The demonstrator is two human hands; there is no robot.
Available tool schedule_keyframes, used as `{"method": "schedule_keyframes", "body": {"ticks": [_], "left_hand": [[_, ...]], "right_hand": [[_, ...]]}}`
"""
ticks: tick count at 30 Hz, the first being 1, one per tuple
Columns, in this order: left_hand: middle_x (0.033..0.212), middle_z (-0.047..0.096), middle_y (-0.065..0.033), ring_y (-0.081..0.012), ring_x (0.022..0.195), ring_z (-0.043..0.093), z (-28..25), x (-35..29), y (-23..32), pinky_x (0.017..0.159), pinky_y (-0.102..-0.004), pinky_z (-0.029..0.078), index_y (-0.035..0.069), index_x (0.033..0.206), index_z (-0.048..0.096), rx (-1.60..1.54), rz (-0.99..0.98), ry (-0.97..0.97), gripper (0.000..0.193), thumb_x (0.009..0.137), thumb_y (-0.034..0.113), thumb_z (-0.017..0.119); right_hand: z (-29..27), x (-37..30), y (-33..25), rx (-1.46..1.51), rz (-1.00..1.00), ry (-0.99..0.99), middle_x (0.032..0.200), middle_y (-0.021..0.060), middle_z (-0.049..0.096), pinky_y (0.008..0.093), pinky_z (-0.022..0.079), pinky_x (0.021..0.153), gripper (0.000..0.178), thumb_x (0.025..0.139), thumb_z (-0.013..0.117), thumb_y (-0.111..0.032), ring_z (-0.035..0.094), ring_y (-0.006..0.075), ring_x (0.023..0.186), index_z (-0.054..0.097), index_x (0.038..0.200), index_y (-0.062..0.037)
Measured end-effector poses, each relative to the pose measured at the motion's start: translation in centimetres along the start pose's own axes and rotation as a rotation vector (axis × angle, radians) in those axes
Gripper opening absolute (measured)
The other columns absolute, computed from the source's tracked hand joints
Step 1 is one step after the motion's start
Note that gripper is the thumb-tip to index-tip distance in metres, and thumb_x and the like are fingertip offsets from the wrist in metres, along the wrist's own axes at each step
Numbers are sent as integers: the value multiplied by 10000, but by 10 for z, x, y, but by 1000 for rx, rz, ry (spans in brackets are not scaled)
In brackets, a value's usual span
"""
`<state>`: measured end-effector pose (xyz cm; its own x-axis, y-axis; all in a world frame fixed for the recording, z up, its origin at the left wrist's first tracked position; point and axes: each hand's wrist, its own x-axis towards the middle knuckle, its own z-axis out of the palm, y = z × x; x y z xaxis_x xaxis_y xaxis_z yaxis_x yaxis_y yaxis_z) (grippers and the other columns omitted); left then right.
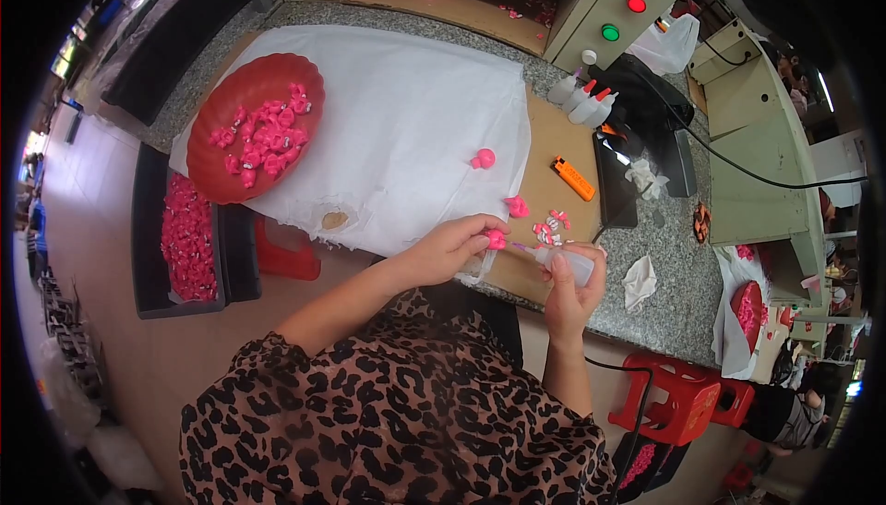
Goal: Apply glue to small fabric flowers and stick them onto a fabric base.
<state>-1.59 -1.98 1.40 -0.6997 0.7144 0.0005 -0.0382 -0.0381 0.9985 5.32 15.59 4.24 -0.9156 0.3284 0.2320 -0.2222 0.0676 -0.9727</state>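
No lettering is showing legibly: small dark marks are running along the orange tool point(574, 178), and faint yellowish marks are showing on the side of the red stool point(694, 415), all appearing too small to read.

Workshop (bin point(180, 310) of pink parts point(189, 237))

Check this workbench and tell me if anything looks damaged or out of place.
Yes: the white paper has a ragged hole near its front edge, left of the left hand, with brown showing through. A crumpled white tissue also lies loose on the speckled worktop, right of the right hand, perhaps discarded.
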Motion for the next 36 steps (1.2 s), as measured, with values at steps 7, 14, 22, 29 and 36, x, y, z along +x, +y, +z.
{"method": "schedule_keyframes", "body": {"ticks": [7,14,22,29,36], "left_hand": [[1012,502,-59,-120,945,465,0,0,0,826,-244,373,8,1111,442,-12,-13,-6,254,886,98,367],[996,512,-67,-132,940,473,2,-1,0,832,-251,367,6,1097,451,83,84,54,247,870,93,403],[963,517,-65,-126,918,479,4,-1,3,811,-244,377,3,1063,458,109,73,102,220,859,77,424],[955,515,-66,-113,893,488,5,-1,-1,792,-233,389,0,1067,449,100,72,119,222,852,54,429],[956,515,-60,-105,891,492,4,-1,-5,791,-229,394,-2,1063,446,67,63,129,214,857,48,421]], "right_hand": [[1,1,-1,-10,3,-10,849,75,472,217,415,531,153,778,549,-69,508,128,626,453,876,-2],[1,-1,-4,-34,-2,-19,853,76,472,214,417,535,152,779,552,-63,508,124,629,452,874,-1],[0,0,-5,-128,-83,-47,847,78,469,208,416,531,146,782,550,-62,500,113,627,451,870,-1],[-3,-3,0,-201,-118,-43,848,118,509,240,453,596,194,758,592,-66,525,152,713,455,873,9],[-2,-5,4,-235,-176,-50,842,81,471,207,429,546,151,786,546,-59,503,113,632,441,876,-1]]}}
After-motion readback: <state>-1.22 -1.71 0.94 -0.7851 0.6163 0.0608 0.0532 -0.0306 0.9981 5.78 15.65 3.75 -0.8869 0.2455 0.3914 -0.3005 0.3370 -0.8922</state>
